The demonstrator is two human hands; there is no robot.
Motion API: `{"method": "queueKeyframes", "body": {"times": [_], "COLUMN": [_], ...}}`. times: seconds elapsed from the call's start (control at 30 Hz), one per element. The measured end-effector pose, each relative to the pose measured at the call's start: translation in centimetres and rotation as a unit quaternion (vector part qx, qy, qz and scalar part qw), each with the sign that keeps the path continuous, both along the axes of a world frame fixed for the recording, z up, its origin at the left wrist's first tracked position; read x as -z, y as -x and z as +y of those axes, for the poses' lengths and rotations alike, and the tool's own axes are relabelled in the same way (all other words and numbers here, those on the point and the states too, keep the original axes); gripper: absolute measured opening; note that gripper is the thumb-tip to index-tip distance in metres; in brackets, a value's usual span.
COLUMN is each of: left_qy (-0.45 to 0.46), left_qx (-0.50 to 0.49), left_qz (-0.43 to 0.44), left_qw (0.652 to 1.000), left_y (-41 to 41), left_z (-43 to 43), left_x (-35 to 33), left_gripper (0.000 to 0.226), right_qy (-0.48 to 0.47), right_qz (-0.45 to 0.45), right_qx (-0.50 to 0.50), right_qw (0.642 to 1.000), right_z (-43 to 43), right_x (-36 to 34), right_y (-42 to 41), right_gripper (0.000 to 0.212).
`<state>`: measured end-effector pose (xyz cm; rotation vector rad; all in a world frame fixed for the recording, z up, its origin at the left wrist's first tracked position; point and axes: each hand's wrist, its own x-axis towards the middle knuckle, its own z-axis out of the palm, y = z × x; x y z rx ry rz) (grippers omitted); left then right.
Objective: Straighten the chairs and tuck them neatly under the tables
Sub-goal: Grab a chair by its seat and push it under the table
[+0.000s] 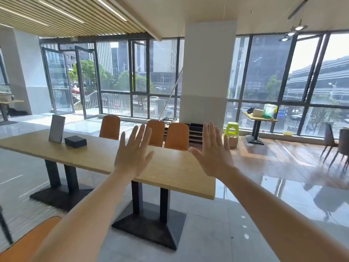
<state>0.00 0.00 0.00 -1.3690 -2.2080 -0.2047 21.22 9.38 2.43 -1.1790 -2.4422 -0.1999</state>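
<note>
Both arms raised forward, left hand (133,154) and right hand (213,154) each with grip spread wide, holding nothing, long wooden table (160,173) beyond them, three orange chairs (177,136) tucked along its far edge, another orange chair (28,241) at lower left, black box (75,141) and sign stand (57,128) on the table

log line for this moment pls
left hand: open, raised, empty | right hand: open, raised, empty | orange chairs: far side of table, untouched

Near side of long table (105,157): open floor, no chairs. Far side: three orange chairs (176,136) close against the edge. Pillar (205,72) behind them. Open floor right of table end.
</note>
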Motion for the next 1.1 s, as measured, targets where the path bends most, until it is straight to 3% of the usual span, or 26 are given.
{"method": "queueKeyframes", "body": {"times": [0.2, 0.37, 0.53, 0.83, 1.1], "left_qy": [-0.005, 0.063, 0.131, 0.155, 0.169], "left_qx": [0.038, 0.05, -0.019, -0.022, -0.066], "left_qz": [0.008, -0.041, -0.05, -0.128, -0.155], "left_qw": [0.999, 0.996, 0.99, 0.979, 0.971], "left_y": [0.4, -1.7, -3.0, -8.0, -5.9], "left_z": [-4.5, -11.9, -19.8, -34.1, -43.1], "left_x": [7.7, 11.5, 15.6, 18.1, 20.3], "left_gripper": [0.072, 0.064, 0.06, 0.073, 0.072], "right_qy": [0.058, 0.14, 0.179, 0.222, 0.223], "right_qz": [-0.042, -0.037, -0.066, -0.119, -0.158], "right_qx": [-0.007, -0.042, -0.084, -0.146, -0.175], "right_qw": [0.997, 0.989, 0.978, 0.957, 0.946], "right_z": [-4.2, -9.8, -16.7, -29.5, -37.8], "right_x": [5.8, 10.6, 15.0, 18.8, 20.5], "right_y": [1.3, 1.0, -0.2, -3.1, -0.5], "right_gripper": [0.079, 0.078, 0.078, 0.074, 0.074]}}
